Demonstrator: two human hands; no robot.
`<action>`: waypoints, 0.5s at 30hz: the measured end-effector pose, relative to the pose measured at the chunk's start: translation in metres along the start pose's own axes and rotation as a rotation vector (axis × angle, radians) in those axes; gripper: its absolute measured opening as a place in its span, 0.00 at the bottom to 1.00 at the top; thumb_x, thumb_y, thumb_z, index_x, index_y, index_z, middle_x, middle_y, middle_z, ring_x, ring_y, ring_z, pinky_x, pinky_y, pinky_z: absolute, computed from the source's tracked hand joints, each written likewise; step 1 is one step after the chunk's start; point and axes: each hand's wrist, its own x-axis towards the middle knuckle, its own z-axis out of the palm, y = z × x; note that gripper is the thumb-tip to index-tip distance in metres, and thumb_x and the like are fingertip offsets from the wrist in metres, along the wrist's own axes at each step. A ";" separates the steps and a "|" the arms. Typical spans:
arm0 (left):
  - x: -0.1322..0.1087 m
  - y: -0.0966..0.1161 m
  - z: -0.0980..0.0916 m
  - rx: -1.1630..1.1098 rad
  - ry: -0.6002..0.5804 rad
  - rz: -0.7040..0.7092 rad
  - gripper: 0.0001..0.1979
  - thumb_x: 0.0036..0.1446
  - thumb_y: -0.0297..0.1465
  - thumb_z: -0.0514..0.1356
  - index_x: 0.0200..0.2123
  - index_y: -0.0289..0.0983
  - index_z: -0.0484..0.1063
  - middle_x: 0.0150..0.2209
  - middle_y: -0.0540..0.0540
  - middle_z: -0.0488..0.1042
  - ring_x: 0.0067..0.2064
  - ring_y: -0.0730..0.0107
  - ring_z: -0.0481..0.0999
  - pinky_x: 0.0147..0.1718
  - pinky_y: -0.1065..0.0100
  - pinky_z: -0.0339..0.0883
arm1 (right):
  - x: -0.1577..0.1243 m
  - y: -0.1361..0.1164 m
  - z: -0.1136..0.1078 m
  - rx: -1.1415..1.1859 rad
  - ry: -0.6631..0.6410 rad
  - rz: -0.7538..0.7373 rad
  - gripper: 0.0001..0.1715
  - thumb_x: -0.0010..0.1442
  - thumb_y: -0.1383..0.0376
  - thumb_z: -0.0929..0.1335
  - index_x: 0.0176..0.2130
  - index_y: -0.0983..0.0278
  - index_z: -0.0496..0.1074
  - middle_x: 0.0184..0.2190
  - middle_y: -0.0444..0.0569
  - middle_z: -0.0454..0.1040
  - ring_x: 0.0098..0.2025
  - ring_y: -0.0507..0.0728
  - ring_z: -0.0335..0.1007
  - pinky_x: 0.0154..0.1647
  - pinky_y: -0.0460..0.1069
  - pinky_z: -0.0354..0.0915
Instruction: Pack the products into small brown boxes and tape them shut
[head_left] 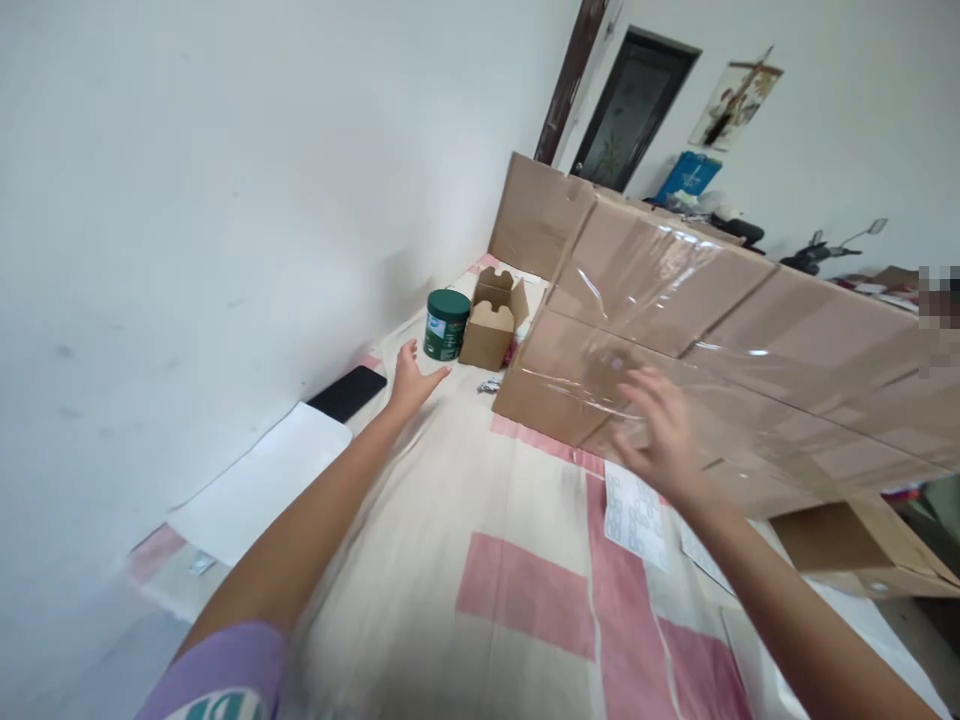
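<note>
My left hand (414, 378) reaches out over the cloth with thumb and fingers apart and nothing in it. Just beyond its fingertips stands a green lidded tub (447, 326) with a label. Beside the tub is a small open cardboard box (487, 335), its flaps up. A crumpled silvery scrap (490, 386) lies in front of that box. Over on the right, my right hand (660, 430) is raised before the tape-covered cardboard panel (645, 300). Its fingers are spread and slightly blurred, and I see nothing held; whether it touches the panel I cannot tell.
A pink and cream cloth (525, 590) covers the surface. Along the wall lie a black phone-like slab (349, 393) and white paper (262, 470). A printed sheet (634, 515) lies below my right hand. An open carton (862, 545) stands at the right, and a door (634, 105) is behind.
</note>
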 end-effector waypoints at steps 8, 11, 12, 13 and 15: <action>0.090 -0.042 0.047 -0.057 -0.014 0.149 0.59 0.40 0.28 0.77 0.71 0.31 0.49 0.72 0.24 0.52 0.75 0.40 0.51 0.72 0.49 0.47 | 0.208 -0.082 0.220 0.140 -0.234 0.409 0.38 0.60 0.60 0.68 0.66 0.68 0.60 0.70 0.67 0.59 0.75 0.75 0.45 0.72 0.72 0.50; 0.096 -0.058 0.052 -0.057 -0.020 0.139 0.60 0.39 0.28 0.77 0.72 0.32 0.49 0.71 0.23 0.53 0.74 0.36 0.52 0.71 0.45 0.48 | 0.239 -0.064 0.249 0.075 -0.366 0.632 0.21 0.62 0.58 0.66 0.51 0.66 0.74 0.51 0.66 0.78 0.63 0.74 0.68 0.64 0.71 0.59; 0.097 -0.060 0.051 -0.059 -0.024 0.142 0.60 0.40 0.27 0.77 0.72 0.31 0.48 0.71 0.23 0.54 0.73 0.36 0.54 0.70 0.45 0.50 | 0.241 -0.059 0.253 0.080 -0.405 0.636 0.16 0.63 0.58 0.66 0.44 0.65 0.76 0.44 0.65 0.80 0.57 0.73 0.73 0.61 0.70 0.61; 0.097 -0.061 0.048 -0.060 -0.028 0.151 0.59 0.40 0.28 0.76 0.71 0.30 0.48 0.71 0.22 0.54 0.73 0.38 0.55 0.70 0.47 0.52 | 0.240 -0.057 0.254 0.092 -0.428 0.620 0.14 0.63 0.59 0.66 0.39 0.65 0.77 0.40 0.63 0.81 0.53 0.72 0.75 0.60 0.68 0.62; 0.093 -0.057 0.037 -0.058 -0.018 0.181 0.58 0.42 0.30 0.76 0.71 0.29 0.47 0.70 0.21 0.54 0.72 0.41 0.57 0.69 0.50 0.53 | 0.232 -0.062 0.249 0.120 -0.435 0.564 0.13 0.63 0.61 0.66 0.33 0.64 0.77 0.40 0.62 0.81 0.52 0.70 0.76 0.60 0.66 0.59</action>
